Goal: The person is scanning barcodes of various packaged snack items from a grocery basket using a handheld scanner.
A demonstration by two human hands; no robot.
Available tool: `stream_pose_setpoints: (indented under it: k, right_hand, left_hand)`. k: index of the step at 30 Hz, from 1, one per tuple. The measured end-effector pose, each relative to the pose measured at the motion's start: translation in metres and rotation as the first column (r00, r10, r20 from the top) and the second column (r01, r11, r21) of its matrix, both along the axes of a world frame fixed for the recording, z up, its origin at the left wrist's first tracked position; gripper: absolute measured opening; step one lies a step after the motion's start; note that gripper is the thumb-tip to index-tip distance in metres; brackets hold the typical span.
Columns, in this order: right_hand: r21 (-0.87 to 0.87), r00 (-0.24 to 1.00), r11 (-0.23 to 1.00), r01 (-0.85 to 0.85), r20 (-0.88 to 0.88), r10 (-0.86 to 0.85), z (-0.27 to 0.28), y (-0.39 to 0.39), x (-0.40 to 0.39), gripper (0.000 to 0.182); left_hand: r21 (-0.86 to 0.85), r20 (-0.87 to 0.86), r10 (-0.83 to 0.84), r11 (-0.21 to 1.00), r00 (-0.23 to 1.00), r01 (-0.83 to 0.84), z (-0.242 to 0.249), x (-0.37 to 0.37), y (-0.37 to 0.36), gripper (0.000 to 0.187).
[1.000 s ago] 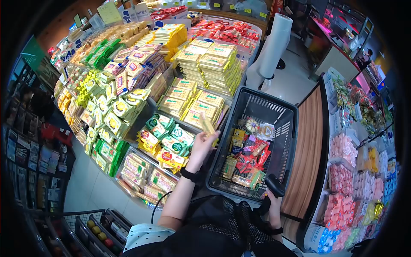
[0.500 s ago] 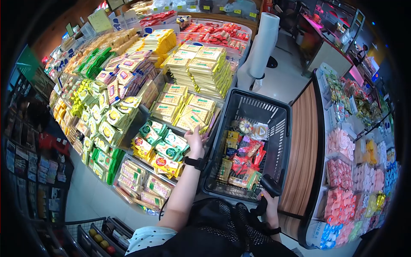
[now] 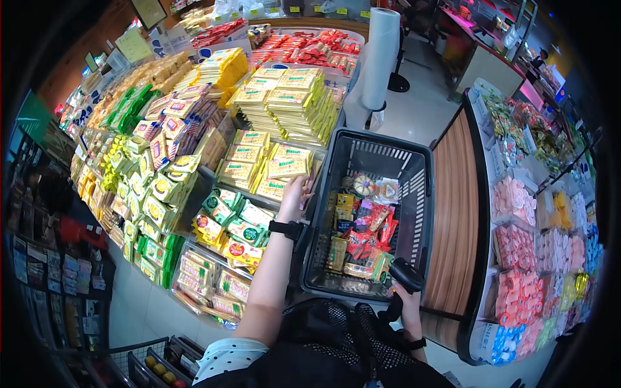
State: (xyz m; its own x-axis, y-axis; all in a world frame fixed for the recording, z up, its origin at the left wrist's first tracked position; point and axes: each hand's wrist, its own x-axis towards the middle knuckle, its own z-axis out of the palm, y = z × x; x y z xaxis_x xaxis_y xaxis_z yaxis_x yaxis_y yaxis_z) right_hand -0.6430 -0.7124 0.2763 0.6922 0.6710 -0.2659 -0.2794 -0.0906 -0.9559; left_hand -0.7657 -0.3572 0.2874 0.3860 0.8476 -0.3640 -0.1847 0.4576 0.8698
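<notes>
My left hand (image 3: 295,197) is at the front edge of a bin of yellow biscuit packets (image 3: 244,155), its fingers closed on the lower edge of a pale yellow biscuit packet (image 3: 289,167). Green-and-white and yellow packets (image 3: 240,227) lie just below and left of the wrist. My right hand (image 3: 409,307) is wrapped round a black handle (image 3: 406,275) at the near right corner of a black basket (image 3: 420,213). Inside the basket are several snack packets, among them red ones (image 3: 363,244) and a round wrapped item (image 3: 364,186).
Sloped bins of packaged snacks fill the left, with white-green packets (image 3: 162,207). A roll of plastic bags (image 3: 381,58) stands behind the basket. At the right is a wood-sided shelf (image 3: 451,220) with pink packs (image 3: 517,297). A wire rack (image 3: 139,349) is at lower left.
My left hand has moved forward relative to the bins and closed on a biscuit packet, which now sits slightly raised and tilted. The view has shifted, with the bins further left. My right hand keeps its grip.
</notes>
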Motion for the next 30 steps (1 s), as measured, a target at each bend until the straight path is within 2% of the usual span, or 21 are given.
stream_pose_setpoints:
  k: [1,3,4,5,7,9,10,12,13,15,16,17,19,21,22,23,25,26,28,29,30]
  right_hand:
    - [-0.005,1.0,1.0,-0.015,-0.028,0.015,0.001,0.001,0.002,0.025]
    - [-0.013,0.998,0.999,-0.03,-0.059,0.029,0.003,0.002,0.005,0.032]
    - [0.001,0.998,0.999,-0.045,-0.051,0.045,0.003,0.003,0.005,0.032]
    - [0.016,0.997,0.998,-0.06,-0.044,0.06,0.002,0.004,0.006,0.033]
    - [0.01,0.997,0.998,-0.056,-0.049,0.057,0.005,0.004,0.005,0.033]
    - [0.004,0.997,0.999,-0.053,-0.054,0.053,0.009,0.008,0.006,0.033]
    - [0.003,0.997,0.998,-0.062,-0.041,0.062,0.013,0.01,0.006,0.033]
    - [-0.008,0.997,0.998,-0.066,-0.032,0.066,0.021,0.016,0.006,0.033]
    - [-0.004,0.999,0.999,-0.048,-0.017,0.048,0.025,0.019,0.004,0.033]
    - [-0.008,1.0,1.0,-0.027,0.003,0.027,0.024,0.02,0.005,0.032]
    - [-0.01,0.999,1.0,-0.029,-0.019,0.029,0.02,0.019,0.006,0.032]
    - [-0.011,0.999,0.999,-0.032,-0.041,0.031,0.019,0.018,0.007,0.031]
    - [-0.009,0.999,1.0,0.009,-0.048,-0.01,0.021,0.02,0.008,0.029]
    - [-0.011,0.994,0.998,-0.06,-0.09,0.059,0.013,0.017,0.014,0.026]
    - [-0.026,0.995,0.997,-0.069,-0.076,0.067,0.011,0.017,0.015,0.023]
    - [-0.054,0.997,0.997,-0.049,-0.065,0.045,0.012,0.018,0.012,0.024]
    - [-0.05,0.992,0.991,-0.127,-0.005,0.127,0.011,0.02,0.013,0.024]
    - [-0.036,0.983,0.983,-0.18,-0.052,0.178,0.008,0.018,0.014,0.025]
    - [-0.06,0.982,0.981,-0.187,-0.022,0.186,-0.001,0.016,0.019,0.026]
    - [-0.081,0.978,0.975,-0.207,0.011,0.209,-0.003,0.015,0.02,0.027]
    - [-0.068,0.982,0.979,-0.19,-0.023,0.189,-0.002,0.017,0.022,0.029]
  left_hand:
    - [-0.002,-0.002,-0.008,1.0,1.0,0.008,-0.001,0.001,0.004,0.034]
    - [0.155,-0.273,0.065,0.988,0.96,-0.023,-0.01,0.001,0.015,0.036]
    - [0.345,-0.337,0.217,0.934,0.916,-0.094,-0.021,0.005,0.02,0.033]
    - [0.342,-0.34,0.213,0.935,0.916,-0.09,-0.033,0.007,0.02,0.033]
    - [0.75,-0.383,0.601,0.645,0.702,-0.143,-0.011,0.014,-0.004,0.029]
    - [0.694,-0.434,0.424,0.72,0.795,-0.005,0.011,0.022,-0.032,0.022]
    - [0.686,-0.442,0.303,0.721,0.845,0.1,0.004,0.028,-0.044,0.019]
    - [0.66,-0.511,0.019,0.649,0.859,0.379,-0.015,0.043,-0.07,0.019]
    - [0.495,-0.667,-0.119,0.667,0.736,0.557,-0.01,0.049,-0.087,0.025]
    - [0.197,-0.918,-0.205,0.506,0.339,0.839,-0.027,0.065,-0.112,0.036]
    - [0.075,-0.968,-0.182,0.455,0.175,0.887,-0.032,0.073,-0.126,0.038]
    - [-0.019,-0.991,-0.125,0.466,0.045,0.885,-0.056,0.084,-0.137,0.042]
    - [-0.135,-0.985,0.002,0.61,-0.172,0.781,-0.157,0.104,-0.151,0.045]
    - [-0.125,-0.992,-0.084,0.635,-0.093,0.762,-0.161,0.088,-0.145,0.05]
    - [-0.242,-0.965,-0.217,0.537,-0.145,0.808,-0.15,0.077,-0.139,0.05]
    - [-0.196,-0.961,-0.275,0.62,-0.024,0.76,-0.182,0.071,-0.137,0.058]
    - [-0.252,-0.887,-0.45,0.66,0.104,0.708,-0.176,0.069,-0.132,0.066]
    - [-0.257,-0.885,-0.456,0.649,0.095,0.716,-0.179,0.066,-0.128,0.066]
    - [-0.13,-0.793,-0.531,0.626,0.299,0.769,-0.186,0.066,-0.122,0.075]
    - [-0.131,-0.79,-0.538,0.617,0.294,0.776,-0.189,0.067,-0.124,0.075]
    - [-0.028,-0.916,-0.313,0.671,0.249,0.74,-0.187,0.069,-0.128,0.077]
